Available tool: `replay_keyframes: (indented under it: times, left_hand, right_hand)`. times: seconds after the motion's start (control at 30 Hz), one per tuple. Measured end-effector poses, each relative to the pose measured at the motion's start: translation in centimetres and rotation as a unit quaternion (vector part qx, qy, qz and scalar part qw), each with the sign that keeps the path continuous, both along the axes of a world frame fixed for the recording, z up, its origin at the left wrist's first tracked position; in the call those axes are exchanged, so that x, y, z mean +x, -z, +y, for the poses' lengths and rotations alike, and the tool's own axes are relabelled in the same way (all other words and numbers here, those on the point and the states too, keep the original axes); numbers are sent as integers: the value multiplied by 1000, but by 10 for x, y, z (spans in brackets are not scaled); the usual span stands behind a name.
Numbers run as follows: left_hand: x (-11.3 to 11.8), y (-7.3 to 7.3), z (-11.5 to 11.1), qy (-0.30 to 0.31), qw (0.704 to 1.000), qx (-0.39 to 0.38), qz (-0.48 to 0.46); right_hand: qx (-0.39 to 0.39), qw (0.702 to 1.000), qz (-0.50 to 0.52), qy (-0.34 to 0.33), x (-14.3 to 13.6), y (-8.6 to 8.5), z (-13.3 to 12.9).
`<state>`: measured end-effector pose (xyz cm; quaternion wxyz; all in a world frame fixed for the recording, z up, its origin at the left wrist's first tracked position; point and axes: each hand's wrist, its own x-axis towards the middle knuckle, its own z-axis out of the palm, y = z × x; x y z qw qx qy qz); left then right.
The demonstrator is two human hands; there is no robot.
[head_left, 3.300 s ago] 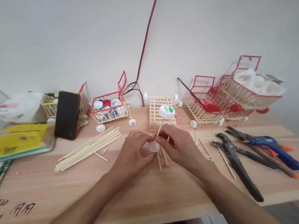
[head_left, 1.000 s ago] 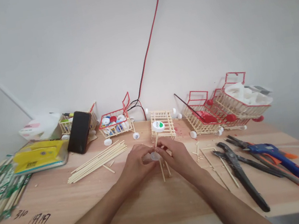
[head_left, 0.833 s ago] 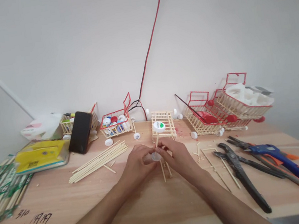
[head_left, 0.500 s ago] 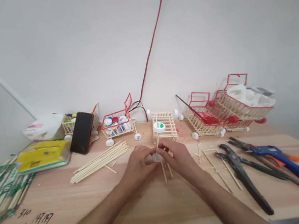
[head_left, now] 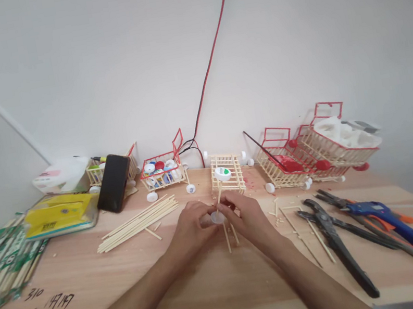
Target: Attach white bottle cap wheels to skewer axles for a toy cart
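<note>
My left hand [head_left: 193, 224] is closed around the edge of a small pale bottle cap [head_left: 217, 218]. With thumb and fingers, my right hand [head_left: 242, 212] pinches a thin wooden stick [head_left: 219, 192]. A white bottle cap with a green mark [head_left: 222, 174] sits at that stick's upper end. The stick's lower end meets the pale cap, though the joint itself is too small to make out. Two more stick ends [head_left: 228, 240] show below my fingers. Just beyond my hands lies a stick frame [head_left: 227, 164] with white caps at its far corners.
Loose sticks [head_left: 137, 224] and a phone [head_left: 113, 183] lie to the left, near a yellow tissue pack [head_left: 61, 213]. Small stick carts [head_left: 163, 175] stand along the wall. Pliers [head_left: 339, 248], a blue glue gun [head_left: 379, 215] and stick offcuts [head_left: 277, 211] lie to the right.
The white cap on the stick's upper end has shifted slightly right as the stick tilted. My hands keep nearly the same place and grip.
</note>
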<state>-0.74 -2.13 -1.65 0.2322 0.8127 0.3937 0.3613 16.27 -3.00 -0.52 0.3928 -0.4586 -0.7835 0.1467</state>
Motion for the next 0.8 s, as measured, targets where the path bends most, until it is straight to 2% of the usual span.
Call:
replay_keyframes:
  times: [0.8]
  left_hand:
    - [1, -1, -2, -9, 1000, -16, 3]
  right_hand:
    - [-22, 1000, 0, 17, 1, 1, 0]
